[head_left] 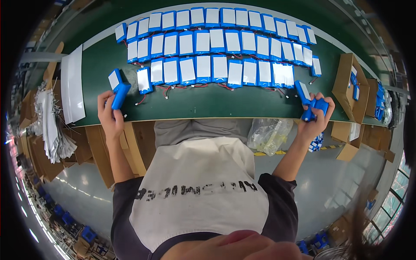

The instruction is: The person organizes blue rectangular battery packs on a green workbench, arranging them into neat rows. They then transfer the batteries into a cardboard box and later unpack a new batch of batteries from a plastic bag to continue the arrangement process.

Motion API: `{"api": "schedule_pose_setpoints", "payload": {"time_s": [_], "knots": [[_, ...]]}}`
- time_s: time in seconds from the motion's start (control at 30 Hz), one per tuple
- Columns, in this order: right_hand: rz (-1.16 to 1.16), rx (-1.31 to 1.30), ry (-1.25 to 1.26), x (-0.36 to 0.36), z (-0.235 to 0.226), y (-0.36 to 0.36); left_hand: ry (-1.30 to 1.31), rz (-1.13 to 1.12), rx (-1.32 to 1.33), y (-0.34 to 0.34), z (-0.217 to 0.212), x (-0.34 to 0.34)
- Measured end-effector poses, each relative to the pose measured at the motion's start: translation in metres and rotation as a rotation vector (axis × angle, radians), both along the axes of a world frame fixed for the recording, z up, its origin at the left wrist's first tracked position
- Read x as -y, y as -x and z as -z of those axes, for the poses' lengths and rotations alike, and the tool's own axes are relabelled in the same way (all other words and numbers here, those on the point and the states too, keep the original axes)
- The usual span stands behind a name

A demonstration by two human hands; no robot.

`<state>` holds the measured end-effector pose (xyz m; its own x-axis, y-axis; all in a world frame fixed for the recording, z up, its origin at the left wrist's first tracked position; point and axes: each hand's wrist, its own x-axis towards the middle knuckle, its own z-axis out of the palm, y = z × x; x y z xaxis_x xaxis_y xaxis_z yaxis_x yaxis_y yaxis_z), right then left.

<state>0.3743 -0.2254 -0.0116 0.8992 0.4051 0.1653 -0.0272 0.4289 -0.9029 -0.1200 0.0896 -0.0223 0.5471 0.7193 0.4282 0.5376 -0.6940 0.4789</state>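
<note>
Blue packs [120,96] (white-labelled) in both hands [110,117].

Two hands [110,115], dozens of battery packs [220,67]

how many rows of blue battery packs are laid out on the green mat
3 rows on the green mat: a far row along the back edge, a middle row, and a near row closest to the person. Packs held in the hands are not counted.

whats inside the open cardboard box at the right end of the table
The cardboard box shows a few blue battery packs near its open top; its deeper contents are hidden by the walls.
</note>
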Motion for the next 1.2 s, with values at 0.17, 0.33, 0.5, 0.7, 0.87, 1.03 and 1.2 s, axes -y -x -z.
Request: {"api": "schedule_pose_setpoints", "payload": {"time_s": [0.17, 0.33, 0.5, 0.7, 0.87, 1.03, 1.2], "knots": [[-0.202, -0.466, -0.461, -0.017, 0.009, 0.006, 0.845, 0.08, 1.06, -0.025, 0.003, 0.0], [-0.319, -0.623, -0.562, -0.046, 0.01, 0.036, 1.125, 0.284, 1.296, -0.086, -0.016, -0.01], [-0.342, -0.665, -0.624, -0.036, 0.011, 0.035, 1.205, 0.446, 1.303, -0.109, -0.044, -0.028], [-0.151, -0.303, -0.623, 0.001, -0.022, -0.042, 1.258, 0.518, 1.069, -0.203, -0.108, -0.012], [0.347, 0.318, -0.062, 0.026, -0.084, -0.156, 1.662, 0.798, 0.872, -0.349, -0.13, 0.031], [0.697, 1.094, 0.734, 0.076, -0.071, -0.164, 1.918, 0.872, 0.702, -0.524, -0.14, 0.11], [0.744, 0.696, 0.396, 0.09, 0.035, -0.044, 1.74, 0.903, 0.428, -0.681, -0.147, 0.198]]}}
